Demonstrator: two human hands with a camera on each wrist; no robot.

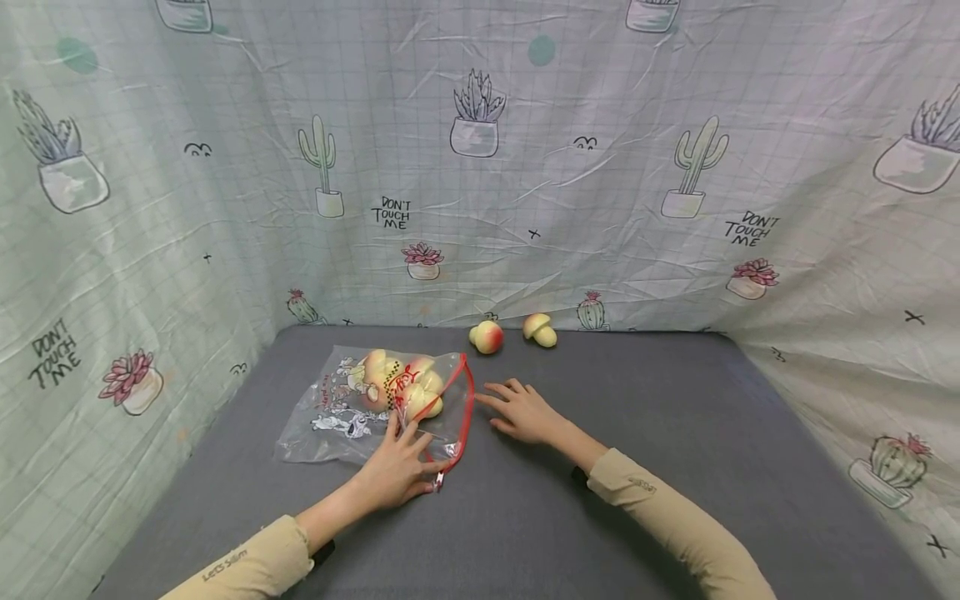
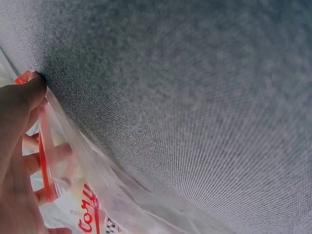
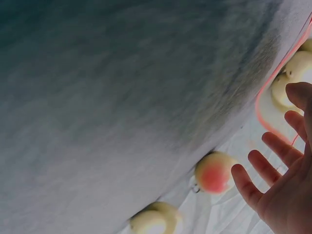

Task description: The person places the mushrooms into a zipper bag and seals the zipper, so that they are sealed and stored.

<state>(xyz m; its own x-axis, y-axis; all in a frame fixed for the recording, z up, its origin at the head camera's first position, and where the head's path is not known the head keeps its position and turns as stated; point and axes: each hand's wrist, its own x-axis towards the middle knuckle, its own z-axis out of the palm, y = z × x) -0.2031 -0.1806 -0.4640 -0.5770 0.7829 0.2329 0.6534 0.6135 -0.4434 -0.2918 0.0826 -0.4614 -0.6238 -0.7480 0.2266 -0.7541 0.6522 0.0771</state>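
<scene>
A clear plastic zip bag (image 1: 300, 437) with a red zipper edge lies on the dark grey table, several yellow and red mushroom-shaped toys (image 1: 423, 400) inside. My left hand (image 1: 395, 471) is at its near right corner; thumb and index finger pinch the edge by the zipper slider, while the other fingers spread over the plastic. In the left wrist view the thumb of the left hand (image 2: 19, 126) presses on the red edge (image 2: 45, 165). My right hand (image 1: 528, 414), fingers extended and apart, hovers just right of the bag's mouth and holds nothing.
Two more mushroom-shaped toys, one with a red cap (image 1: 489, 337) and one yellow-orange (image 1: 540, 330), lie at the table's back edge. Behind them hangs a cloth backdrop (image 1: 517, 242) printed with cacti, which also runs along both sides.
</scene>
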